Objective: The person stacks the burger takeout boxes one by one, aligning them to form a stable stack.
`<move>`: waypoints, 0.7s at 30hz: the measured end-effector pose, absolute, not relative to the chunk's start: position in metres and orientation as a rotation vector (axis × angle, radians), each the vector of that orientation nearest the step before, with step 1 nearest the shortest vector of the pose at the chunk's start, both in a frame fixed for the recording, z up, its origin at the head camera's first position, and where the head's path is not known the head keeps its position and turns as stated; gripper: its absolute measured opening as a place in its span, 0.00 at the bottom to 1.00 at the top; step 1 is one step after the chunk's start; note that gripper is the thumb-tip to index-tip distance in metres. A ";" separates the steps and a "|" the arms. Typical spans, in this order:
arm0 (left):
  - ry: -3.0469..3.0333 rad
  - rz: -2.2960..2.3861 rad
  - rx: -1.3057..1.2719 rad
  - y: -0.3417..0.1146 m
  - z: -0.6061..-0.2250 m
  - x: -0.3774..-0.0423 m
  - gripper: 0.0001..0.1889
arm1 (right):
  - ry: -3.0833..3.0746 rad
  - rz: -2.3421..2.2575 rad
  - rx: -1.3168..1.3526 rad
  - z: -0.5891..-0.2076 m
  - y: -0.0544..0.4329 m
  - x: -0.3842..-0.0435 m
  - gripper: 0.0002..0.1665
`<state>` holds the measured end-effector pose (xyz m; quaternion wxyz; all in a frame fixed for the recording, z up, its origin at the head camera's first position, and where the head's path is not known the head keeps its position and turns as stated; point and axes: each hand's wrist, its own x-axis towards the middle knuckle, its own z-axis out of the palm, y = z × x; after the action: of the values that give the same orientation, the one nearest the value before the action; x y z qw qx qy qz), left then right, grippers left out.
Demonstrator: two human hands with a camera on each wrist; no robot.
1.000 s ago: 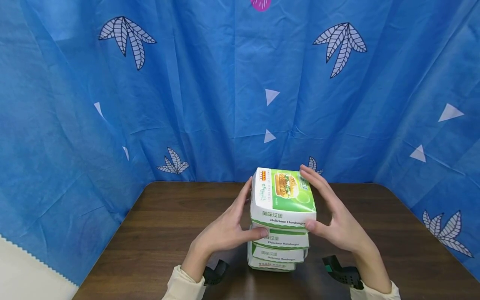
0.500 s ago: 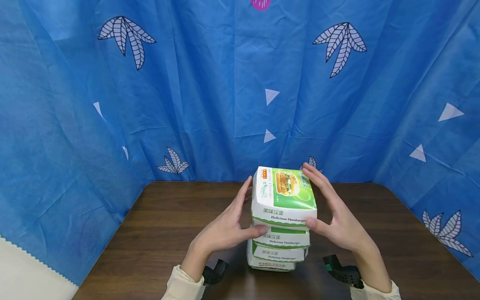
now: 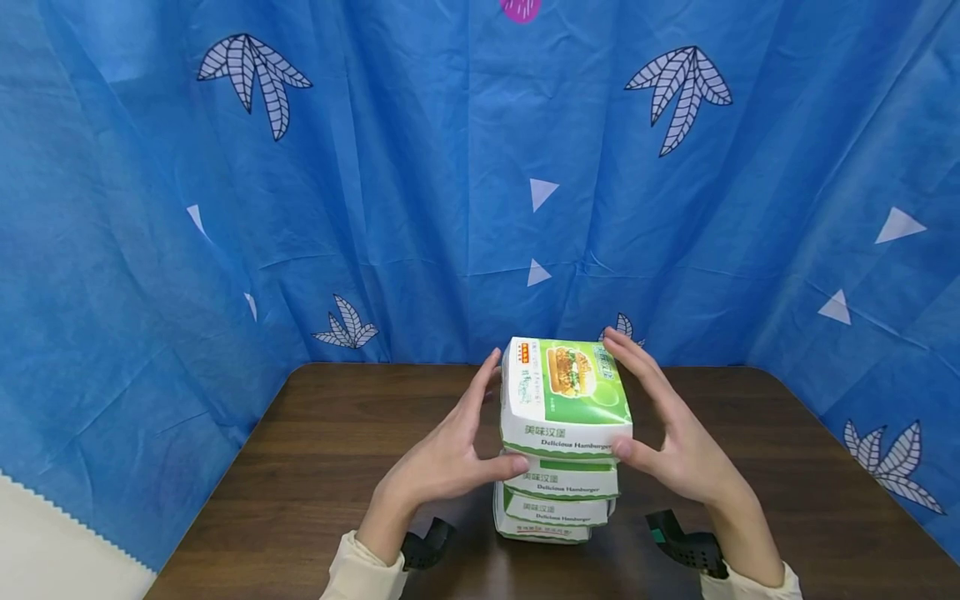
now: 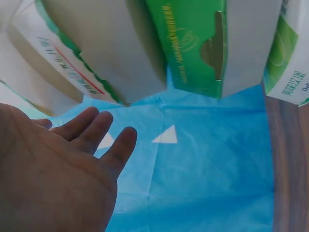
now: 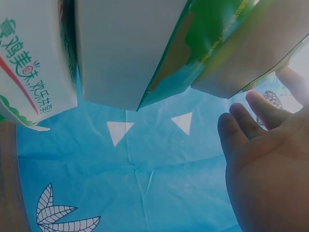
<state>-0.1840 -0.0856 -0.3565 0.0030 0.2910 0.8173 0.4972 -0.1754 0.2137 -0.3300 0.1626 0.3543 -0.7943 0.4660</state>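
Several hamburger boxes stand stacked on the wooden table, white and green with printed lettering. The top hamburger box, with a burger picture on its lid, sits slightly askew on the second hamburger box. My left hand is at the stack's left side, its thumb overlapping the second box's front corner and its other fingers extended along the side. On the right, my right hand has its thumb at the top box's lower front corner and a fingertip at its far right corner. Both wrist views show spread, fairly straight fingers beside the boxes.
The dark wooden table extends to both sides of the stack. A blue patterned curtain hangs behind and around it. Each wrist wears a black strap mount, the left mount lying close to the stack.
The top box rose slightly and shifted right, then came back down and left. My left hand has eased a little to the left; my right hand has barely moved.
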 end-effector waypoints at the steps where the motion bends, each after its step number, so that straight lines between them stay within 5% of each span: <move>1: 2.572 1.557 0.911 -0.086 -0.355 -0.183 0.60 | -2.267 1.329 1.012 -0.330 0.214 -0.175 0.55; 21: 2.584 1.580 1.021 -0.094 -0.340 -0.171 0.62 | -2.196 1.377 1.106 -0.328 0.213 -0.172 0.58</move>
<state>-0.1712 -0.0940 -0.3399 -0.0275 0.3193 0.8081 0.4942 -0.1718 0.2127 -0.3278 0.1613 0.3873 -0.7690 0.4822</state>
